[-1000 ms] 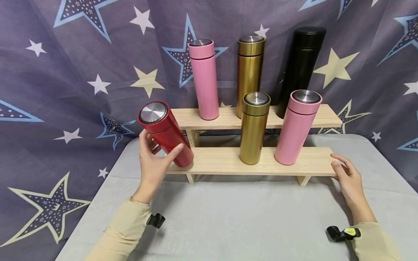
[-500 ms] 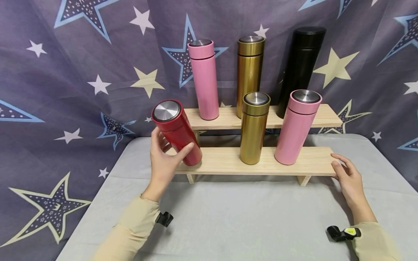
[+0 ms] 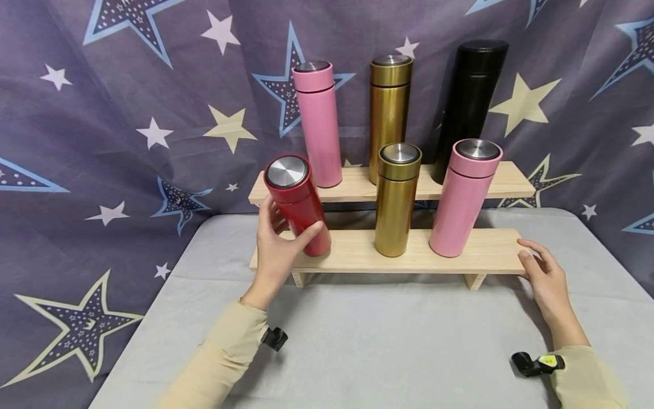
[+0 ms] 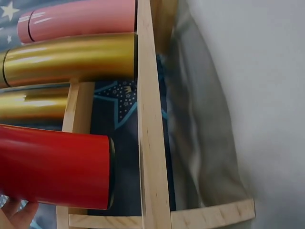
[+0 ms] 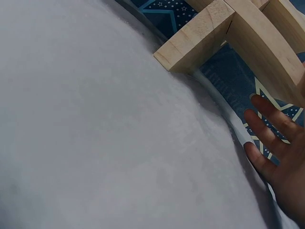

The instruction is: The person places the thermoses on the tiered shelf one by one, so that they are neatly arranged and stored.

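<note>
My left hand [image 3: 280, 250] grips a red thermos bottle [image 3: 302, 213] with a steel-topped lid, thumb on its near side and fingers partly hidden behind. The bottle leans left over the left part of the lower wooden shelf [image 3: 347, 250]. In the left wrist view, a gap shows between the red bottle's base [image 4: 110, 171] and the shelf board [image 4: 151, 124]. My right hand [image 3: 549, 284] touches the lower shelf's right end with thumb and forefinger. Its other fingers [image 5: 264, 131] extend loosely beside the stand in the right wrist view.
On the lower shelf stand a gold bottle [image 3: 395, 210] and a pink bottle [image 3: 462, 207]. The upper shelf [image 3: 352, 187] carries another pink bottle [image 3: 319, 128], a taller gold bottle [image 3: 390, 108] and a black bottle [image 3: 470, 102]. A star-patterned cloth [image 3: 179, 85] hangs behind the grey-covered table [image 3: 398, 341].
My left hand has carried the red bottle to the right along the lower shelf, and the bottle leans less. The right hand and the other bottles stay where they were.
</note>
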The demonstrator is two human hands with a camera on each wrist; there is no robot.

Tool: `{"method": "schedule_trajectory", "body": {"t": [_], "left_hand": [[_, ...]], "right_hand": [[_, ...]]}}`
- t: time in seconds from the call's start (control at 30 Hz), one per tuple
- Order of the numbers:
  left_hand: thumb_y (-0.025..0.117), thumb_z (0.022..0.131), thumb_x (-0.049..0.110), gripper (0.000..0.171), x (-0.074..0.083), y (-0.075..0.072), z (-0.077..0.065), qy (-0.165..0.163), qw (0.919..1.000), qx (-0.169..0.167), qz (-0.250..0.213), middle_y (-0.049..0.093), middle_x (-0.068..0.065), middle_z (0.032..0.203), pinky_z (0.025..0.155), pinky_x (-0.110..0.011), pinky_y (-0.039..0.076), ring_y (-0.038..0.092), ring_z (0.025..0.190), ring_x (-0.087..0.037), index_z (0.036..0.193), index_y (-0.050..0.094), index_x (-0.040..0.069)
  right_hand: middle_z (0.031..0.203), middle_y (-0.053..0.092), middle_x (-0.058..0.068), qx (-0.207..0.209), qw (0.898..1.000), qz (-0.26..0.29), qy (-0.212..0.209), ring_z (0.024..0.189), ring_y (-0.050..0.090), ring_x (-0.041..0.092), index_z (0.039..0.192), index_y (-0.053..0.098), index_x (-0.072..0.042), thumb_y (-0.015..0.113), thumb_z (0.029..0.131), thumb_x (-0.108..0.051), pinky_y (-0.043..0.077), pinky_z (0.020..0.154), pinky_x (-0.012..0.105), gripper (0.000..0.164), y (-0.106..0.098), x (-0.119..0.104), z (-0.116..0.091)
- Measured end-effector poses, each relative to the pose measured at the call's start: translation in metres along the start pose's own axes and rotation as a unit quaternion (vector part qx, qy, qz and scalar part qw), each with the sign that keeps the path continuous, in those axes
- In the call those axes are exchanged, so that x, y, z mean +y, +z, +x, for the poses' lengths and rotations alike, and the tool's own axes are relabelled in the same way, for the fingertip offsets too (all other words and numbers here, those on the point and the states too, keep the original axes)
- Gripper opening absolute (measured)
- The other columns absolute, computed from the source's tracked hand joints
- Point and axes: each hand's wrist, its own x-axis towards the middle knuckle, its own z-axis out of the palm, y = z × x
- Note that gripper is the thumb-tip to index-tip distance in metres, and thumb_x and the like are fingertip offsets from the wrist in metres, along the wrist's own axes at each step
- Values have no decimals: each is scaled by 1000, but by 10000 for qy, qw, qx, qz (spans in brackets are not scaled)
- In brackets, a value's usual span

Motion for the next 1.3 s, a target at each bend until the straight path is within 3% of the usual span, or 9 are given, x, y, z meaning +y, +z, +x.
{"method": "schedule_trajectory", "body": {"t": [0.27, 0.53, 0.87, 1.1, 1.3], "left_hand": [[87, 77, 20, 80, -4, 11, 1, -25, 9999, -120, -22, 59, -5, 124, 89, -40, 50, 59, 107, -20, 144, 43, 18], [88, 76, 18, 81, -5, 22, 3, -239, 9994, -242, 79, 59, -7, 124, 90, -40, 51, 60, 107, -22, 143, 43, 16], [87, 77, 26, 82, -8, 29, 6, -450, 9970, -603, 163, 59, 0, 126, 87, -47, 50, 58, 108, -18, 146, 40, 23], [87, 77, 22, 84, -9, 34, 9, -515, 9961, -716, -100, 59, -4, 126, 94, -41, 50, 58, 110, -19, 147, 39, 22], [86, 78, 22, 85, -10, 36, 11, -634, 9947, -797, -164, 59, -5, 127, 97, -38, 49, 59, 113, -19, 148, 38, 24]], "right_hand": [[113, 53, -12, -55, 9992, 401, -46, 94, 58, -4, 135, 62, -21, 60, 100, -23, 48, 74, 7, 34, 0, 1, 1], [110, 53, -13, -12, 9995, 298, -52, 93, 58, -5, 135, 61, -20, 59, 101, -24, 48, 74, 7, 35, 0, 0, 0], [112, 53, -13, 4, 9999, 150, -29, 94, 57, -6, 136, 61, -21, 58, 101, -26, 48, 74, 7, 35, 0, 0, 1], [121, 52, -7, 18, 9999, -105, -29, 97, 55, -7, 137, 59, -22, 57, 102, -28, 47, 76, 6, 36, 0, -1, 0], [114, 53, -13, -17, 9997, 242, -36, 96, 56, -6, 135, 61, -20, 59, 101, -25, 47, 75, 7, 35, 0, -1, 1]]}}
